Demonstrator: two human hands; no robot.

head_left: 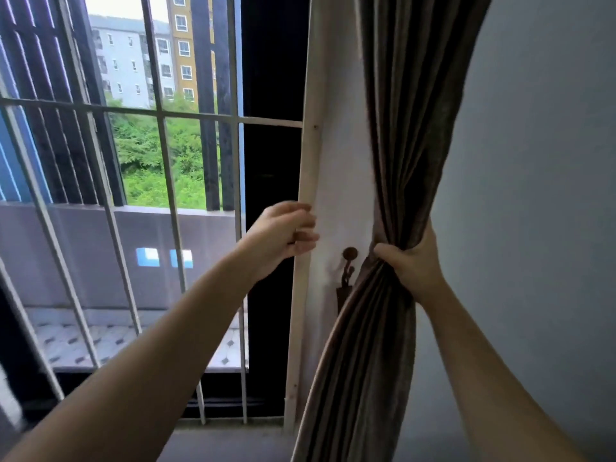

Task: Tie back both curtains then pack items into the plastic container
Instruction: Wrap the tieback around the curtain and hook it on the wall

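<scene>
A brown pleated curtain (410, 128) hangs at the right side of the window, gathered into a narrow bunch at mid height. My right hand (413, 261) grips that bunch, fingers curled round the fabric. Just left of it a round brown hook (350, 253) sticks out of the white wall, with a dark tieback strap (343, 293) hanging below it. My left hand (283, 238) hovers in front of the pale window frame (308, 181), fingers loosely curled and holding nothing. No plastic container is in view.
White window bars (163, 121) cover the glass to the left, with a balcony wall and buildings beyond. A plain grey wall (540, 195) fills the right side. The window sill runs along the bottom.
</scene>
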